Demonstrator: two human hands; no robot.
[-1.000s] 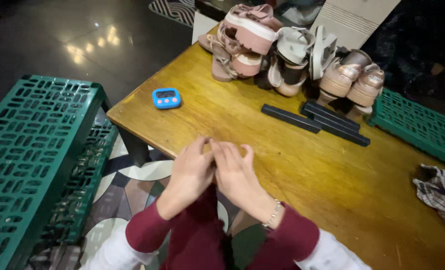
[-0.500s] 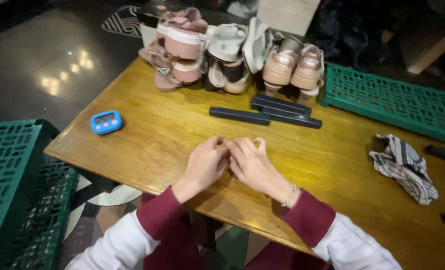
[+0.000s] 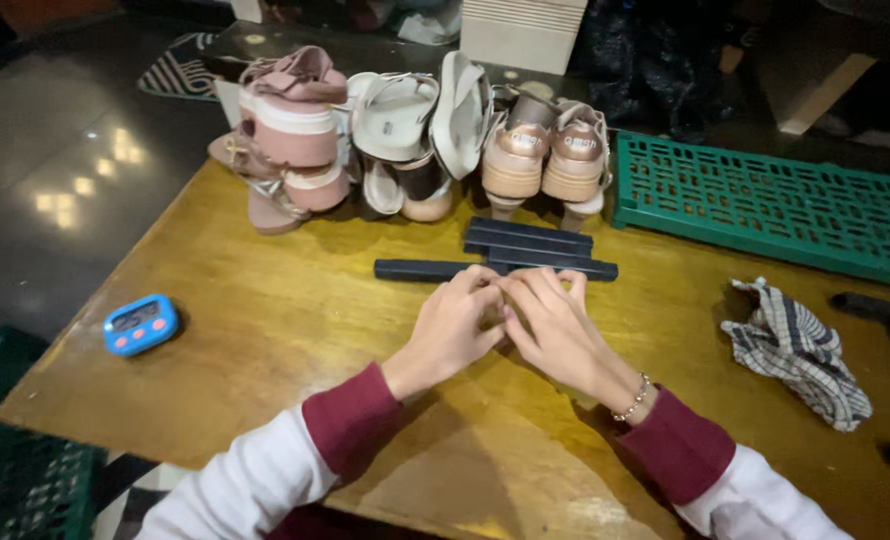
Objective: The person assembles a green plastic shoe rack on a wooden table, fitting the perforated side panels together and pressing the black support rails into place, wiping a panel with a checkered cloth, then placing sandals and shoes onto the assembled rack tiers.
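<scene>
My left hand [image 3: 452, 328] and my right hand [image 3: 558, 330] rest together on the wooden table [image 3: 285, 320], fingertips touching each other in front of me. The fingers are curled in and nothing shows between them. Just beyond the fingertips lie several long black bars [image 3: 525, 243], stacked side by side, with one bar [image 3: 420, 269] sticking out to the left. Both sleeves are white with dark red cuffs, and a bead bracelet sits on my right wrist.
Pink, white and beige sandals [image 3: 295, 130] are piled along the table's far edge. A blue digital timer [image 3: 140, 324] lies at the left, a checked cloth [image 3: 800, 350] at the right. A green plastic crate panel [image 3: 775, 205] lies far right; another green crate [image 3: 20, 480] stands below left.
The view has shifted right and forward over the table. My joined hands have slid away from the table's near edge toward the black bars, still pressed together.
</scene>
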